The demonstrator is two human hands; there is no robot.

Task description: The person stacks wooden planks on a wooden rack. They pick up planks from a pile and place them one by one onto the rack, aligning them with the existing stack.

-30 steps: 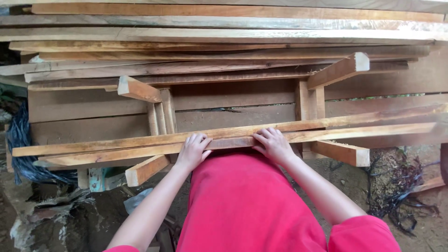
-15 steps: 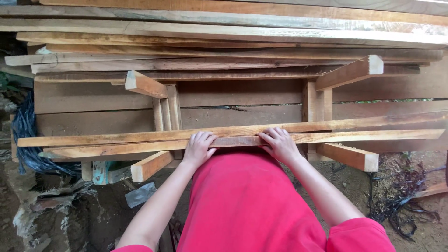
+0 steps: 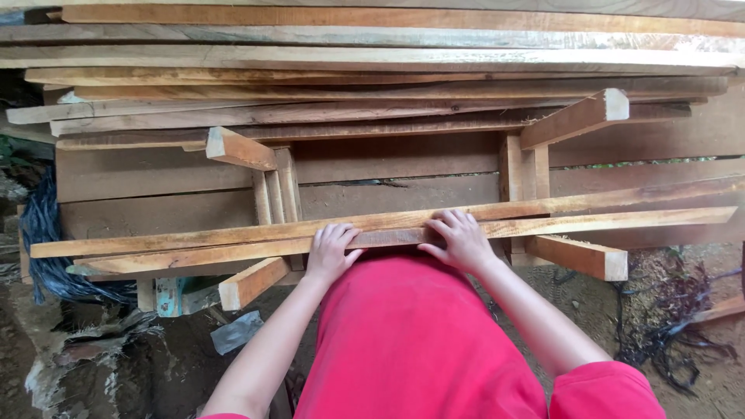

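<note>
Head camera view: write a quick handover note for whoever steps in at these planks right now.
Left hand: palm down on the near long thin wooden slat, not clearly gripping.
Right hand: fingers curled over the same slat beside the left.
Both near slats, including the farther one, lie across the rough wooden trestle in front of the stacked planks.
Done: slats laid side by side.
Left: cannot tell from this view.
</note>
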